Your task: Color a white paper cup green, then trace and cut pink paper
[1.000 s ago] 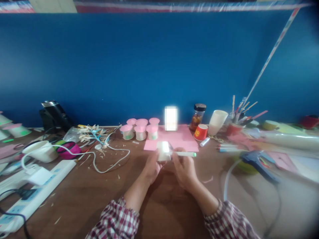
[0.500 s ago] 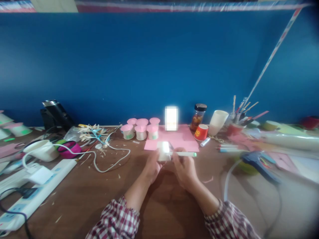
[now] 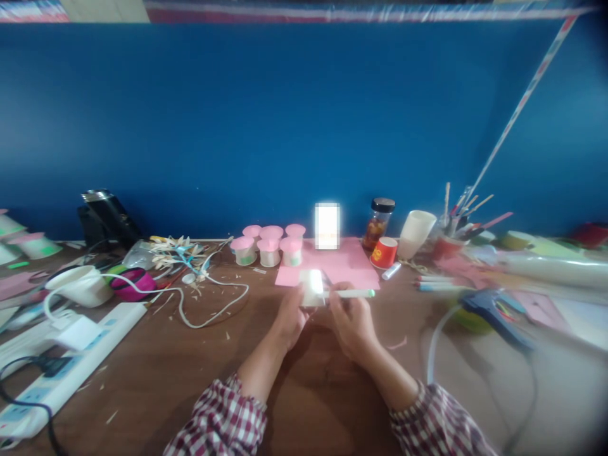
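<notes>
My left hand is closed around a small white paper cup, with a bright glare on one side of it. The fingers hide part of its outline. A white marker pen with a green end lies across the closed fingers of my right hand. Its green end points right, and the other end is at or very near the cup; contact cannot be made out. Just beyond both hands lies a pink sheet on the brown table.
Several white cups with pink tops stand left of the sheet. A lit, blurred-out screen is behind it. To the right are a lidded jar, a red paper cup and a glue gun. A power strip lies left.
</notes>
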{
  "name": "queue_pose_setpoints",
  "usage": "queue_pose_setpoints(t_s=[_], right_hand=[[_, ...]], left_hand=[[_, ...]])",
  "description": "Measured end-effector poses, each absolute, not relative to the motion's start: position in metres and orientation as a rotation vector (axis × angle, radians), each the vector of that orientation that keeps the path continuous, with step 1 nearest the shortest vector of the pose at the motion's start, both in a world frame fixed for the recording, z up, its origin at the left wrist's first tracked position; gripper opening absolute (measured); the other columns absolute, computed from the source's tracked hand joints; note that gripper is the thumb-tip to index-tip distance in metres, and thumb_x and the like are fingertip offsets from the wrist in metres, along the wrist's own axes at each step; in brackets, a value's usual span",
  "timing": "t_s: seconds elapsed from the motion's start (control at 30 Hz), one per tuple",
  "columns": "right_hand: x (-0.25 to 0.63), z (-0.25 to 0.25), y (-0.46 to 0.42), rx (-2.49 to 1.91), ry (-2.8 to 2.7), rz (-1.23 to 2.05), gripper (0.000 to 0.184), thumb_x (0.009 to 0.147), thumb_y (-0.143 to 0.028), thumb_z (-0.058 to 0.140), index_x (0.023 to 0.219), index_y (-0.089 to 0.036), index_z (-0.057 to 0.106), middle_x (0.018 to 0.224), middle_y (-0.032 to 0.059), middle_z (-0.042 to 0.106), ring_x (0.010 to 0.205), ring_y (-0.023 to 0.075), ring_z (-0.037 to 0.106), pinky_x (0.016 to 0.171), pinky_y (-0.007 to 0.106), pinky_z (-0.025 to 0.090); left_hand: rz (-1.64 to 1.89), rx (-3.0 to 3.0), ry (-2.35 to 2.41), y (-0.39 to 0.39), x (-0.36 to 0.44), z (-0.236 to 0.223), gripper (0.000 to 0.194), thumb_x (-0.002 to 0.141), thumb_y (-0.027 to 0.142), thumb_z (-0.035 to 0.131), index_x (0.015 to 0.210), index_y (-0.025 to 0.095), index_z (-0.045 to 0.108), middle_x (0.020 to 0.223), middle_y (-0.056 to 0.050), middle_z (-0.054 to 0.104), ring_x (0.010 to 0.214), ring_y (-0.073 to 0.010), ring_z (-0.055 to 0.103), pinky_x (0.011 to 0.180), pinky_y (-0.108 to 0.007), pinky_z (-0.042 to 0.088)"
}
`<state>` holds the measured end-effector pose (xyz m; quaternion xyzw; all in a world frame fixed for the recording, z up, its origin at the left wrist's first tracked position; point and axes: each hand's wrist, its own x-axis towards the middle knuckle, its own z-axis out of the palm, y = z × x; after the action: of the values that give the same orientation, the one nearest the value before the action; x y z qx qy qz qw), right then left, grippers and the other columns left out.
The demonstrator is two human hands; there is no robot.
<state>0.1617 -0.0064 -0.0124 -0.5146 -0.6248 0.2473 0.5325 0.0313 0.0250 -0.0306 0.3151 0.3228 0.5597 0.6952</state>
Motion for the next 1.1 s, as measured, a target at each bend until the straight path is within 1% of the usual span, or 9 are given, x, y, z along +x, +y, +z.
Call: queue_pose_setpoints(t_s=[0.17,0.4,0.63,0.77,0.93,1.1], right_hand=[[0.1617,-0.0114,-0.0072,-1.237,-1.503,0.576,0.020,0.088,-0.033,0.046,0.083,-0.017,0.057,0.059,-0.0021,0.055,0.051,0.0115,0.051,0.050,0.020,0.041],[0.1628,-0.0108,-0.0075,-1.250,-1.543,0.561,0.020,0.088,-0.033,0.046,0.083,-0.016,0.057,0.057,-0.0029,0.053,0.049,0.0107,0.048,0.049,0.021,0.039],[0.1629,-0.0122,-0.0074,-1.237,-1.559,0.540,0.019,0.087,-0.031,0.046,0.081,-0.017,0.056,0.058,-0.0028,0.052,0.050,0.0107,0.046,0.051,0.021,0.039],[0.1627,-0.0125,-0.0072,-1.231,-1.561,0.536,0.019,0.087,-0.031,0.045,0.081,-0.017,0.056,0.059,-0.0025,0.053,0.051,0.0112,0.047,0.051,0.021,0.039],[0.1634,-0.0124,-0.0075,-1.207,-1.583,0.571,0.017,0.087,-0.030,0.046,0.081,-0.017,0.055,0.059,-0.0032,0.051,0.050,0.0108,0.046,0.050,0.021,0.038],[0.1634,-0.0129,-0.0076,-1.211,-1.565,0.576,0.017,0.086,-0.030,0.047,0.081,-0.017,0.056,0.058,-0.0034,0.051,0.050,0.0106,0.045,0.050,0.020,0.037]], left_hand=[[1.253,0.687,0.748,0.0275,0.0310,-0.0347,0.032,0.080,0.041,0.059,0.100,0.017,0.065,0.088,-0.004,0.064,0.077,-0.0146,0.056,0.067,-0.026,0.042],[1.266,0.667,0.720,0.0292,0.0310,-0.0378,0.035,0.079,0.043,0.062,0.101,0.016,0.063,0.088,-0.005,0.064,0.075,-0.0141,0.056,0.065,-0.025,0.041],[1.264,0.667,0.734,0.0281,0.0309,-0.0356,0.031,0.079,0.042,0.061,0.098,0.017,0.064,0.083,-0.003,0.062,0.072,-0.0130,0.054,0.064,-0.024,0.041],[1.264,0.666,0.731,0.0285,0.0305,-0.0367,0.033,0.079,0.043,0.061,0.099,0.016,0.064,0.085,-0.003,0.063,0.072,-0.0129,0.054,0.061,-0.024,0.039],[1.281,0.654,0.737,0.0294,0.0309,-0.0374,0.032,0.079,0.042,0.062,0.097,0.016,0.064,0.085,-0.004,0.064,0.074,-0.0145,0.056,0.064,-0.025,0.040],[1.282,0.666,0.771,0.0290,0.0317,-0.0353,0.033,0.078,0.043,0.062,0.096,0.015,0.064,0.082,-0.004,0.063,0.071,-0.0139,0.055,0.059,-0.024,0.038]])
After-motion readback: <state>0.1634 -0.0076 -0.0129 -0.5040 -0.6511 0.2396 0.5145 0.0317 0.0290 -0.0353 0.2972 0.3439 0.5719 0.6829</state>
